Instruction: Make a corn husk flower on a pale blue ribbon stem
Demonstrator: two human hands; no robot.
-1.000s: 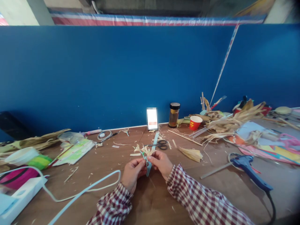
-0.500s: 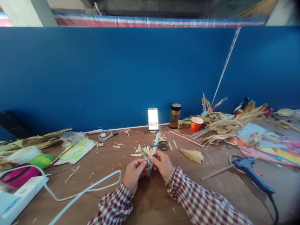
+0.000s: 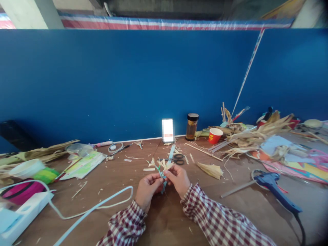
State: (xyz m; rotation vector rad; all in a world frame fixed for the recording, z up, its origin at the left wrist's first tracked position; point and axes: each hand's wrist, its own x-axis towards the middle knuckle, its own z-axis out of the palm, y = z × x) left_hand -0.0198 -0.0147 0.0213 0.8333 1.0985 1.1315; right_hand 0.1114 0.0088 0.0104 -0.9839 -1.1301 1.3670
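Note:
Between my two hands is a small corn-husk flower (image 3: pixel 166 166) with pale petals and a green and light-blue wrapped stem. My left hand (image 3: pixel 148 189) pinches the stem from the left, thumb against fingers. From the other side my right hand (image 3: pixel 178 180) pinches it just under the petals. A light-blue paper strip (image 3: pixel 171 153) lies beyond the hands, partly hidden behind the flower. Black-handled scissors (image 3: pixel 178 159) rest across that strip, their blades partly covered. A dry husk piece (image 3: pixel 210 169) lies to the right of my right hand.
A blue glue gun (image 3: pixel 275 189) with its cord lies at right. Behind stand a brown jar (image 3: pixel 191 127) and a red paper cup (image 3: pixel 215 135); a husk pile (image 3: pixel 251 136) spreads beside them. At left are a white cable (image 3: pixel 102 204) and a power strip (image 3: pixel 28 217).
Both hands stay almost in place, still pinching the flower. The left fingers have shifted slightly along the stem, and the thin thread hanging below shows less.

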